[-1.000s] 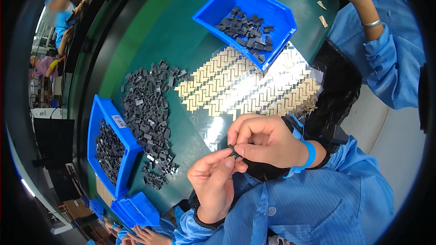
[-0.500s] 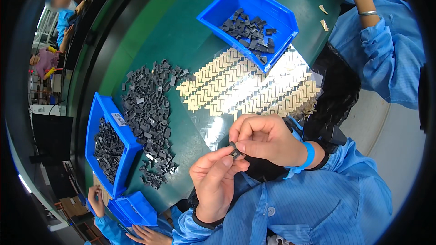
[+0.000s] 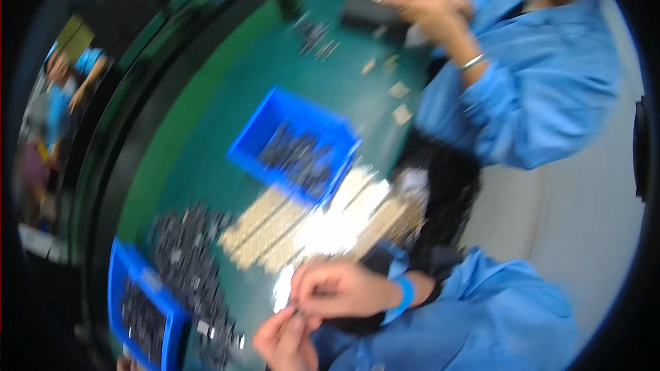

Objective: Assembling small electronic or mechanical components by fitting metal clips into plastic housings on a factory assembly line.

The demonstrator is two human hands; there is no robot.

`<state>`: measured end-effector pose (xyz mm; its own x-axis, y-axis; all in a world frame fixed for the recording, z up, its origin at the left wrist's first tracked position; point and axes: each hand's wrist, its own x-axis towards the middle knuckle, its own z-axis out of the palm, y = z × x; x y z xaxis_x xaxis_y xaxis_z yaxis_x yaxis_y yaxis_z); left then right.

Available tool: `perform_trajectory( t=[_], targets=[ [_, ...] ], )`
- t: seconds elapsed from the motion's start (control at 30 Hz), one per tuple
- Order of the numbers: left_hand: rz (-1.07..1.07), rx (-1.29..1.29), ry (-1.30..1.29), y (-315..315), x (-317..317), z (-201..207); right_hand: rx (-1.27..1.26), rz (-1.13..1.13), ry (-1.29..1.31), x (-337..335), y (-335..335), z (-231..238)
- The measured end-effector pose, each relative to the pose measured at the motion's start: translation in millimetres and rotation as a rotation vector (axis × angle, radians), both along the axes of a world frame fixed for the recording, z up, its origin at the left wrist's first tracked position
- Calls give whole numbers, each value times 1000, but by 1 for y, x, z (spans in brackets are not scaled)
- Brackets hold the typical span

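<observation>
Sitting near the middle of the green desk [image 3: 206, 172], a blue bin [image 3: 258, 127] holds a loose heap of dark parts [image 3: 295, 154] on its floor, with bare blue showing around them. A second blue bin [image 3: 130, 261], at the lower left, runs down to the picture's lower edge and holds a thick mass of dark parts [image 3: 144, 319]. Just to its right a broad loose pile [image 3: 189, 261] of similar dark parts lies straight on the desk, a few pale bits among them.

Beside that pile lies a sheet of cream pieces [image 3: 268, 230] in slanting rows; the middle bin hides part of its upper edge, and strong glare washes out its centre. Both hands are near the sheet's lower edge: the left hand [image 3: 285, 340] and the right hand [image 3: 344, 288], fingers drawn closed, meet at the tips around a small dark part [image 3: 295, 306], too blurred to make out in detail. A blue band [image 3: 404, 292] circles the right wrist.

Black plastic [image 3: 447, 172] hangs at the desk's right side. Farther up, cream scraps [image 3: 400, 89] lie scattered near a co-worker's hands [image 3: 440, 17], which are beside a dark block [image 3: 375, 17].
</observation>
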<state>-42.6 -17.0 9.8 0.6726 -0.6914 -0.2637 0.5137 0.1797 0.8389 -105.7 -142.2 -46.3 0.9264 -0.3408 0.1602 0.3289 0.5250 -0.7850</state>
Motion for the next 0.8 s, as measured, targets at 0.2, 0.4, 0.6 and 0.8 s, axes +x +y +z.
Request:
perform_trajectory(
  t=[0.2, 0.4, 0.6, 0.8],
  targets=[
    [-96, 80, -249, 4, 9, -12, -398, -98, 28, -3, -12, 18],
    [0, 365, -722, 18, 18, -9, -488, -36, -15, 5, -6, 3],
    [11, 272, -999, 38, 42, -22, -846, -217, -73, 24, 14, 12],
    [-79, 310, -814, 43, 57, -27, -895, -252, -88, 40, 13, 6]
  ],
)
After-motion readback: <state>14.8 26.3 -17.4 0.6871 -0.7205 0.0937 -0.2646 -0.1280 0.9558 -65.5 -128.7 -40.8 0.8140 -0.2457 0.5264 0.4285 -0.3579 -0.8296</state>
